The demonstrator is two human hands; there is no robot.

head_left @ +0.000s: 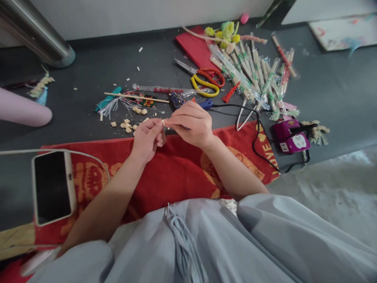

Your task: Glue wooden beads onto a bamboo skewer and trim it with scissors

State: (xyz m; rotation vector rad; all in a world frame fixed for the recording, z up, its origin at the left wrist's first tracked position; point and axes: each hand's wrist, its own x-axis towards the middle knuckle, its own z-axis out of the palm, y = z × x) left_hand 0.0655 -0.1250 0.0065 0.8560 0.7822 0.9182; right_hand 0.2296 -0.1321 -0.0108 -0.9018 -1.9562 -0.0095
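My left hand (pixel 148 138) and right hand (pixel 191 125) meet at the frame's center above the red towel (pixel 173 173), forearms angled inward. Both pinch one small pale bead (pixel 163 122) between their fingertips; my right also grips a thin dark tool, too small to identify. Left of my hands lies a scatter of beige beads (pixel 127 125), roughly a dozen. Above sit two scissors (pixel 206 80), one phone (pixel 53 186) lower left.

Bare floor (pixel 97 67) open far left of the scissors (pixel 206 80). Crumbs (pixel 127 125), stick (pixel 135 96) and black cable (pixel 256 133) crowd the ground ahead of the hands. Packets (pixel 256 74) block the far right; phone (pixel 53 186) sits on the red towel (pixel 173 169).
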